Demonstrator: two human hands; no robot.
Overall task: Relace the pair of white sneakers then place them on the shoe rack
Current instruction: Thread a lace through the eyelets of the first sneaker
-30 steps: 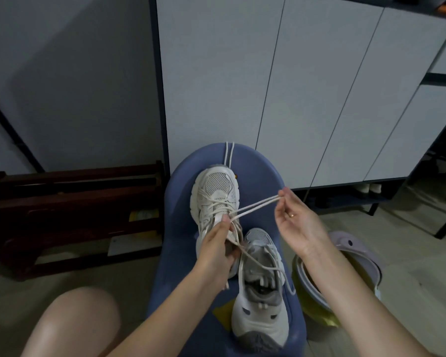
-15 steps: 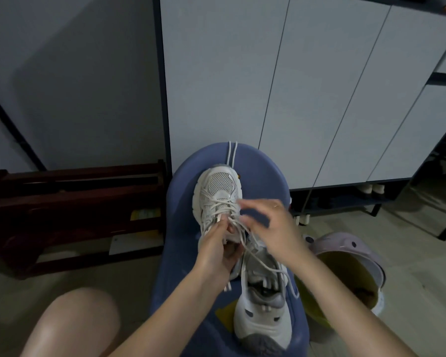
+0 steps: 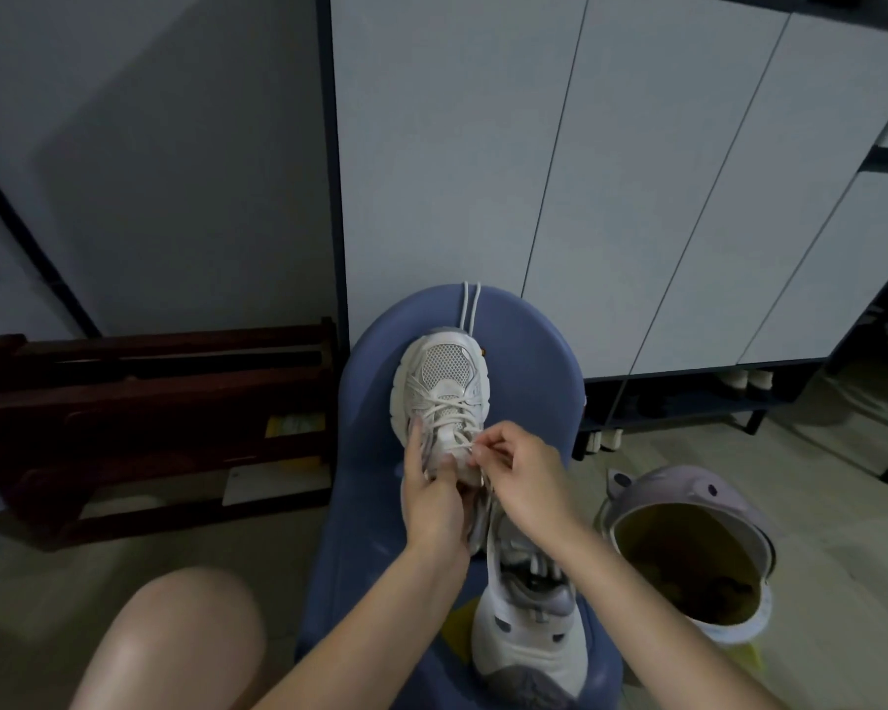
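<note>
Two white sneakers lie on a blue plastic stool (image 3: 360,453). The far sneaker (image 3: 444,371) points away from me, its laces crossed over the tongue. My left hand (image 3: 431,497) grips that sneaker around its collar, thumb up along the left side. My right hand (image 3: 521,476) pinches the lace (image 3: 457,445) at the upper eyelets on the right side. The near sneaker (image 3: 531,632) lies below my right wrist, its heel toward me and its eyelets bare. A loose lace (image 3: 470,310) hangs over the stool's far edge.
A dark wooden shoe rack (image 3: 139,402) stands to the left against the wall. White cabinet doors (image 3: 611,171) rise behind the stool. A lilac bin (image 3: 688,545) with a yellow liner stands to the right on the floor. My bare knee (image 3: 175,643) is at lower left.
My right hand, which held the lace stretched out to the right a second ago, has come back in to the far sneaker's eyelets. My left hand has stayed on the sneaker.
</note>
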